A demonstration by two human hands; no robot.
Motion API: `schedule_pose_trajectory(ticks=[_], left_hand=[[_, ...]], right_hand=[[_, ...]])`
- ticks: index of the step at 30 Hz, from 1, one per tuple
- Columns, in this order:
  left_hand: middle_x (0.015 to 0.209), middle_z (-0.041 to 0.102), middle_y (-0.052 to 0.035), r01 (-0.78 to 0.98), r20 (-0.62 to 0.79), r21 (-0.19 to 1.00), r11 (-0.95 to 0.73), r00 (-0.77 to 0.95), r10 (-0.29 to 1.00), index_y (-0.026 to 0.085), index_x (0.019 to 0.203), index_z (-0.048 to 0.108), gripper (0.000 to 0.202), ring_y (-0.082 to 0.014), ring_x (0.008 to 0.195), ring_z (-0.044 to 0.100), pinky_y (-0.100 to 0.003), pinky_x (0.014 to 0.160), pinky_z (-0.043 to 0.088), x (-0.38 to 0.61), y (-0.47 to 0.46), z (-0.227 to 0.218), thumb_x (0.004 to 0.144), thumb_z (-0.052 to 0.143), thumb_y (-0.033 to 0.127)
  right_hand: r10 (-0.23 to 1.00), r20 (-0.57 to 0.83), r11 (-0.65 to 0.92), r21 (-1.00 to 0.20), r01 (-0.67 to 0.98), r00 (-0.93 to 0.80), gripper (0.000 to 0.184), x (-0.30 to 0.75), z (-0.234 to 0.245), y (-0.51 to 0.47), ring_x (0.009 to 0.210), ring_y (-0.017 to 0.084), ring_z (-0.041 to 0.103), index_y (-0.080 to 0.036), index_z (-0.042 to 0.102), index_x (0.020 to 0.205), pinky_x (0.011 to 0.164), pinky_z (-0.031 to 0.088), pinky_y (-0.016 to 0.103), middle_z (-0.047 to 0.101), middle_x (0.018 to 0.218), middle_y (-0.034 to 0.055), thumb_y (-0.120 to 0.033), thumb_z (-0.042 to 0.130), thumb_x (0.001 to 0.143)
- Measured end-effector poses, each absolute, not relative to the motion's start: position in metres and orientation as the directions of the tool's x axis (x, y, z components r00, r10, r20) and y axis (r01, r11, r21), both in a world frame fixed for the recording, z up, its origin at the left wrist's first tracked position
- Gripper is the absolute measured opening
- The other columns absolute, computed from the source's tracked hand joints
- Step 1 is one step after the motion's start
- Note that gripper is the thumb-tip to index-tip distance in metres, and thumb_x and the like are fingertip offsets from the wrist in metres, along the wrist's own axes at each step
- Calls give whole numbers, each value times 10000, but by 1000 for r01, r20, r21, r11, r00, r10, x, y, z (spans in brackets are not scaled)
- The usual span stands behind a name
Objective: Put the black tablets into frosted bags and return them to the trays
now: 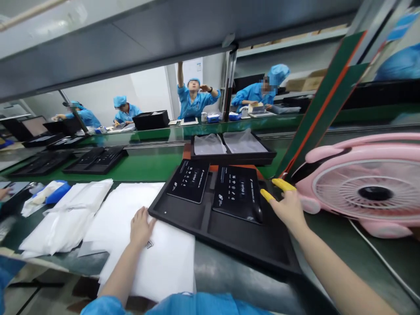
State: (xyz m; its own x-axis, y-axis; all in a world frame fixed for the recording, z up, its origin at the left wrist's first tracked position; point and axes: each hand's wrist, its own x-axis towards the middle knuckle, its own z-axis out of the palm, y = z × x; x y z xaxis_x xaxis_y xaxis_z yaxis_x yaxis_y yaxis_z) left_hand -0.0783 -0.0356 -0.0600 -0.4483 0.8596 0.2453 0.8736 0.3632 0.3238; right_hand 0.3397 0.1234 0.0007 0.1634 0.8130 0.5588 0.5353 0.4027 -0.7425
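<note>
While the left hand (141, 227) lies flat, open, on a white bag (154, 258), the black tray (229, 232) sits just right. Right hand (285, 205), fingers spread and holding nothing, touches the tray's right edge, nearer its two black devices (236, 192).

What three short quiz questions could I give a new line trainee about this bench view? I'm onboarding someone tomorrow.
1. True or false: the left hand rests on a white bag lying flat on the bench.
2. Multiple choice: the right hand is at the edge of which item? A) the pink fan B) the black tray C) a cardboard box
3. Fill in: two fingertips of the right hand wear ______ covers.

Key:
1. True; the palm lies on it, beside the tray's left edge.
2. B; it touches the tray's right side near a black packet.
3. Yellow.
</note>
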Motion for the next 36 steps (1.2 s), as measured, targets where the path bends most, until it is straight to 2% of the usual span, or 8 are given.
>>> schedule_pose_trajectory(ticks=[2, 4, 7, 9, 12, 20, 26, 36], left_hand=[[1335, 442, -144, 896, 221, 304, 323, -396, 891, 143, 1213, 474, 479, -266, 1252, 366, -421, 1025, 285, -89, -31, -57, 795, 468, 376], [1362, 406, -152, 899, 220, 312, 309, -384, 897, 135, 1263, 424, 540, -259, 1274, 338, -416, 1038, 265, -100, -29, -55, 792, 473, 394], [1404, 338, -162, 876, 256, 306, 372, -452, 855, 141, 1312, 356, 617, -280, 1306, 273, -466, 1042, 229, -114, -31, -54, 773, 496, 409], [1398, 349, -156, 863, 242, 283, 418, -486, 840, 156, 1308, 359, 588, -278, 1297, 286, -468, 1031, 240, -122, -33, -51, 775, 488, 368], [1305, 449, -178, 834, 213, 219, 507, -548, 809, 123, 1266, 410, 526, -291, 1208, 396, -453, 974, 306, -127, -32, -46, 790, 447, 341], [914, 638, -89, 817, 146, 189, 545, -572, 807, 190, 847, 579, 199, -221, 860, 593, -302, 734, 412, -138, -7, -37, 833, 403, 282], [956, 599, -110, 827, 246, 145, 544, -562, 790, 172, 901, 550, 230, -229, 905, 565, -309, 772, 397, -194, 26, -17, 872, 342, 265], [1182, 508, -195, 878, 462, 107, 467, -460, 758, 107, 1089, 510, 312, -315, 1110, 441, -425, 928, 310, -228, 74, -12, 825, 455, 265]], right_hand=[[804, 594, 486, -677, 553, 22, 399, 319, 8, 98, 1021, 257, 535, -174, 585, 1013, 903, 436, 446, 597, 1038, 115, -443, 582, 718], [770, 573, 630, -612, 478, -282, 347, 290, 12, 68, 942, 209, 573, -194, 591, 1007, 864, 472, 388, 610, 1003, 94, -443, 550, 769], [560, 472, 822, -416, 388, -681, 502, 249, 6, 27, 958, 238, 568, -176, 576, 1090, 841, 483, 404, 604, 1041, 115, -485, 632, 699], [471, 381, 880, -268, 393, -795, 573, 230, -5, 13, 914, 270, 577, -150, 576, 1109, 753, 509, 419, 609, 1011, 133, -451, 700, 638], [525, 326, 850, -150, 505, -786, 375, 219, -22, 13, 786, 228, 603, -144, 605, 1056, 633, 521, 354, 613, 919, 116, -294, 653, 716], [583, 374, 805, -385, 451, -721, 193, 227, -19, 34, 750, 175, 623, -184, 642, 919, 671, 529, 303, 623, 876, 74, -224, 485, 813], [646, 342, 723, -562, 402, -683, 238, 246, -8, 38, 779, 178, 638, -228, 652, 958, 718, 530, 306, 647, 872, 59, -345, 525, 794], [602, 276, 748, -523, 409, -750, 224, 273, -28, 33, 908, 206, 640, -257, 654, 955, 775, 539, 306, 680, 914, 69, -357, 529, 799]])
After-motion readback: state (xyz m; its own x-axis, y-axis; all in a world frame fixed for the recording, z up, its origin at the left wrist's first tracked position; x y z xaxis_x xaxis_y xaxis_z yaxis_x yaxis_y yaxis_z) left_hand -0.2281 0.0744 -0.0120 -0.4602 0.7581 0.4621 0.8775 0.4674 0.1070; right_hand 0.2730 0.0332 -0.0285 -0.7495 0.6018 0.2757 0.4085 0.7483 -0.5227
